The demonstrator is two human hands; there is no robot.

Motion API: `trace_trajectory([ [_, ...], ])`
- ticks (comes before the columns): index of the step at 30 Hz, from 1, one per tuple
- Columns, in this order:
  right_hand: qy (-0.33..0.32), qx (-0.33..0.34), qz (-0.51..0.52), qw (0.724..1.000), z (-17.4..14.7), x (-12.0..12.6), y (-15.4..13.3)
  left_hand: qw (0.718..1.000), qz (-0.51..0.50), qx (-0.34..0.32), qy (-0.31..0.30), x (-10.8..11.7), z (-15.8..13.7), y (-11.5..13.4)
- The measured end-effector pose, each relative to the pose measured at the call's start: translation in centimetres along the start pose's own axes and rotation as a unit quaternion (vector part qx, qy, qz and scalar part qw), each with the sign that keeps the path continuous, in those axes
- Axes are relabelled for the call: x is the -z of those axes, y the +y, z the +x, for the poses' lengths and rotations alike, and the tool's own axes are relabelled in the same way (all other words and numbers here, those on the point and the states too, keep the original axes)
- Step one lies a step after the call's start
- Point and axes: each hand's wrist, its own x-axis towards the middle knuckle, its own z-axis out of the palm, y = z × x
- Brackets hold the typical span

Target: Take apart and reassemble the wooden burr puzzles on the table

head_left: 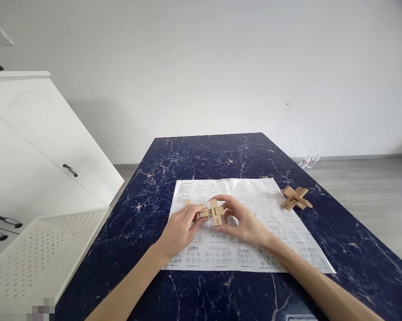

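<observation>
Above a printed instruction sheet [254,196], both hands hold pale wooden puzzle pieces close together. My left hand [180,225] has its thumb and fingers closed on a small wooden puzzle piece [204,213] with a dark mark on its face. My right hand [242,220] pinches a crossed pair of wooden puzzle pieces [216,214] from top and bottom, one bar upright and a shorter block across it. The two groups touch or nearly touch; how they join cannot be made out. Another bit of wood [188,202] shows behind the left fingers.
An assembled wooden burr puzzle [295,198] rests at the sheet's right edge on the dark blue marbled table [207,154]. White cabinets [53,133] and a perforated white basket [43,249] stand left. Clear plastic bottles [309,161] are beyond the table's right edge, near the wall.
</observation>
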Motion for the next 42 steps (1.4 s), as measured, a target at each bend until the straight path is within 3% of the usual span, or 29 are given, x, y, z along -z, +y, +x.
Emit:
trace_trajectory([
  [6, -0.02, 0.012, -0.11, 0.994, -0.2, -0.1, -0.1, 0.999, 0.007, -0.021, -0.035, -0.7, -0.3, -0.4],
  [14, -0.06, -0.039, -0.105, 0.992, -0.5, -0.2, -0.5, 0.993, -0.051, 0.034, -0.106, -0.3, -0.7, 0.3],
  [20, -0.069, -0.069, -0.095, 0.991, -1.2, -0.4, -1.1, 0.985, -0.082, 0.028, -0.149, 0.3, -0.5, 1.2],
  [34, -0.084, -0.029, -0.082, 0.993, -1.9, 0.0, -0.7, 0.987, -0.042, -0.067, -0.14, -1.0, -1.0, 0.8],
  [42, -0.089, -0.047, -0.058, 0.993, -2.2, 0.1, -0.4, 0.984, -0.073, -0.072, -0.145, -0.9, -0.9, 1.8],
])
